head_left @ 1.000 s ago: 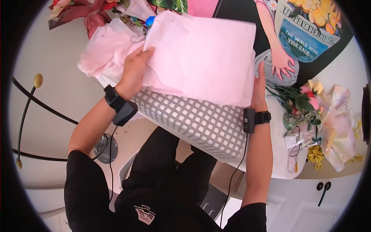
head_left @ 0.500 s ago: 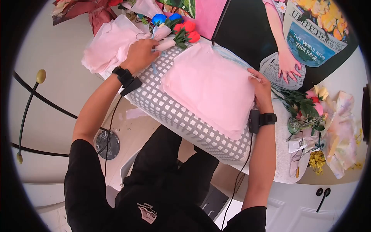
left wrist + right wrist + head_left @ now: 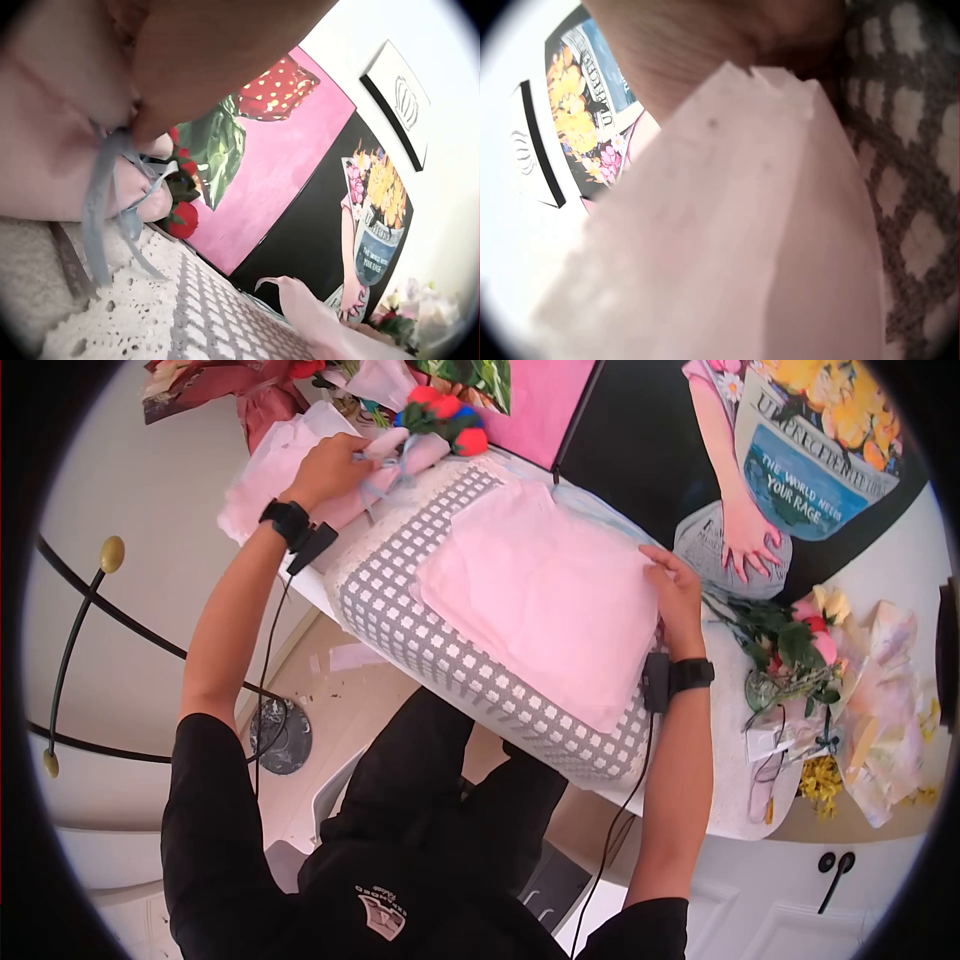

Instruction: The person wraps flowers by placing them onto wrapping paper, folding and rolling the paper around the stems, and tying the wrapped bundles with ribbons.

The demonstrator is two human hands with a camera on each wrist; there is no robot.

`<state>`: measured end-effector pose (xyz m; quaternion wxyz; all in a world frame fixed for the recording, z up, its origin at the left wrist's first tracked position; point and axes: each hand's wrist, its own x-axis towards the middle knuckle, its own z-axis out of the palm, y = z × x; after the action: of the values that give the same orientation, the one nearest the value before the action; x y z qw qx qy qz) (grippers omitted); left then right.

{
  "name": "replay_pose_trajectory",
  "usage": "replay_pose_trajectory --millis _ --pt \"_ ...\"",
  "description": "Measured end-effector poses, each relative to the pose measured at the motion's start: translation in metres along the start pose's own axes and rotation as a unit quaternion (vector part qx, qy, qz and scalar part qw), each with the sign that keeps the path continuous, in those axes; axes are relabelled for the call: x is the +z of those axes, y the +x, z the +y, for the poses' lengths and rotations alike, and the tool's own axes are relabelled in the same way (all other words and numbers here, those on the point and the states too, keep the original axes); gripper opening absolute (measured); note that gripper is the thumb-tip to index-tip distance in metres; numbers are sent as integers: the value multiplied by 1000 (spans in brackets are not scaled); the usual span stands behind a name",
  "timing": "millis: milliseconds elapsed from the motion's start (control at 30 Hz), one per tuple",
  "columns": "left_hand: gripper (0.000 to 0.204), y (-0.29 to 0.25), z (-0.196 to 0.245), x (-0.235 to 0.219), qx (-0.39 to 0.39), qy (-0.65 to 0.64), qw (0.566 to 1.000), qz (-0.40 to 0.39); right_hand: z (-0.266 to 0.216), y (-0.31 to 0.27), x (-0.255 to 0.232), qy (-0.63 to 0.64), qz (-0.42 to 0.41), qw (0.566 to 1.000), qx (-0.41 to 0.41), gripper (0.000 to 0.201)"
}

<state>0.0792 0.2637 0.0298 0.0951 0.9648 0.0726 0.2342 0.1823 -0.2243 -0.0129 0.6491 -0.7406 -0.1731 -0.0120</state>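
My left hand (image 3: 330,468) grips a small bouquet at its tied neck. Pink wrapping (image 3: 275,465) spreads out on the left of it, and red and blue flowers (image 3: 445,422) show at the upper right. A pale blue ribbon (image 3: 101,202) hangs from the neck in the left wrist view. Over the grey-and-white patterned cloth (image 3: 390,600) lies a stack of pink tissue paper (image 3: 540,600). My right hand (image 3: 677,595) pinches the right edge of that paper; in the right wrist view the paper (image 3: 727,240) hides most of the fingers.
A dark red wrapped bouquet (image 3: 265,405) stands at the upper left. Loose flowers (image 3: 795,640) and crumpled pale wrapping (image 3: 880,710) lie at the right. Painted canvases (image 3: 620,450) lean behind the table. Thin cables (image 3: 262,690) hang from both wrists.
The pink paper, earlier raised between both hands, now lies on the patterned cloth. My left hand left it and took the bouquet, which has shifted and turned. My right hand stayed at the paper's edge.
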Motion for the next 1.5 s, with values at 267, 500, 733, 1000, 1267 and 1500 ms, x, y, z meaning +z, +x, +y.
replay_pose_trajectory --millis 267,500,733,1000,1267,1500 --pt "49 -7 66 -9 117 -62 981 140 -12 -4 0 -12 8 998 -55 26" --pt "58 26 178 9 7 -353 909 -219 -8 -2 -6 16 30 994 -107 23" --pt "39 59 178 85 39 -541 752 -375 -12 4 -20 92 156 975 -126 17" --pt "31 49 164 100 23 -555 745 -369 -9 3 -30 47 322 935 -139 22" --pt "27 49 164 105 50 -535 786 -305 -11 7 -52 -2 506 822 -263 22" --pt "26 51 160 105 50 -543 784 -295 -43 -10 -52 145 573 794 -142 27"
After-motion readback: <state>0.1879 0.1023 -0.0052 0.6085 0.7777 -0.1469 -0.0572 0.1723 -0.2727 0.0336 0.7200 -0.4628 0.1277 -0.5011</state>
